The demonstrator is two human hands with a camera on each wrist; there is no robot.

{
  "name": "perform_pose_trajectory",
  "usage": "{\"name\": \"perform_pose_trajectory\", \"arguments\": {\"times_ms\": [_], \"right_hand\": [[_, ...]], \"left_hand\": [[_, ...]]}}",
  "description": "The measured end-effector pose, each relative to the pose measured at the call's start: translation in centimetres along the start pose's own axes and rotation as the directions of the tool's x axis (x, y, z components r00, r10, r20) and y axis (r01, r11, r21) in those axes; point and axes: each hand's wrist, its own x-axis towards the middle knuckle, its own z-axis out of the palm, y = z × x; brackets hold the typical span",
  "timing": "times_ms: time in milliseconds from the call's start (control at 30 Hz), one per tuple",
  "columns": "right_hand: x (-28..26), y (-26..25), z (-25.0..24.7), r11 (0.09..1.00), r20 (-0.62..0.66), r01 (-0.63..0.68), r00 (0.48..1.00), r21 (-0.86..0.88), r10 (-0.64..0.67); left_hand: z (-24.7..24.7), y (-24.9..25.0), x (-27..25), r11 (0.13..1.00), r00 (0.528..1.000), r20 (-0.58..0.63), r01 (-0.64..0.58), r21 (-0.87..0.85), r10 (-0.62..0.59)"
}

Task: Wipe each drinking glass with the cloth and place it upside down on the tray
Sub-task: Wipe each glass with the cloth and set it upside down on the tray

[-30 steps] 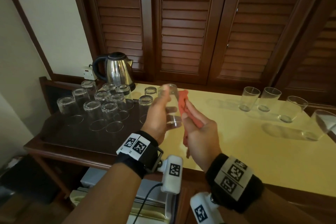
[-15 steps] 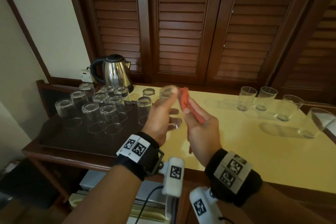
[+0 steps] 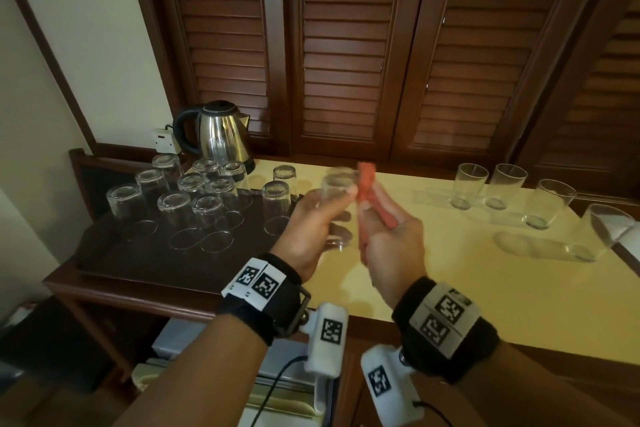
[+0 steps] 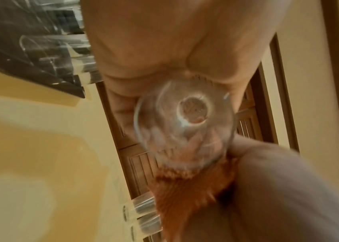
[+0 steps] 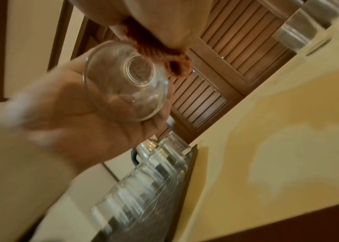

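Four brown slatted doors (image 3: 346,62) found along the back wall, above everything else. Below them, noted a long yellow table (image 3: 485,288), and at its left end a dark tray (image 3: 145,263) on a lower wooden stand. Spotted a steel kettle (image 3: 221,135) with a black handle behind the tray, just beside a white wall socket (image 3: 166,139).

Found a tight cluster of upside-down glasses (image 3: 207,215) on the tray, rims down, mostly toward its back and left. Could not tell whether the rearmost one on the right stood on the tray or on the table. Counted four upright glasses (image 3: 471,185) in a loose row along the far right of the table, well apart from the tray.

Saw the left hand (image 3: 308,229) wrapped round the body of one more glass (image 3: 337,184), thumb and fingers curled on it, holding it in the air over the table's left end, just right of the tray and touching neither. Saw the right hand (image 3: 391,250) close beside it, thumb and fingers pinched together on an orange cloth (image 3: 365,180). Found the cloth pressed against the right side of the held glass, near its top. Found both hands blurred in every view.
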Motion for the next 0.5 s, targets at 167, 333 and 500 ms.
{"name": "perform_pose_trajectory", "arguments": {"times_ms": [167, 333, 500], "right_hand": [[0.4, -0.9, -0.3, 0.999, -0.043, 0.027, 0.999, 0.032, -0.025], [-0.9, -0.2, 1.2, 0.999, 0.037, 0.046, 0.998, -0.020, -0.046], [0.9, -0.6, 0.8, 0.999, -0.015, 0.003, 1.000, 0.052, -0.002]], "left_hand": [[-0.3, 0.3, -0.3, 0.996, 0.992, 0.091, 0.085, -0.026, -0.082], [-0.8, 0.4, 0.1, 0.998, 0.999, -0.008, 0.032, -0.055, -0.033], [-1.4, -0.2, -0.2, 0.998, 0.999, 0.035, 0.037, -0.051, -0.035]]}}
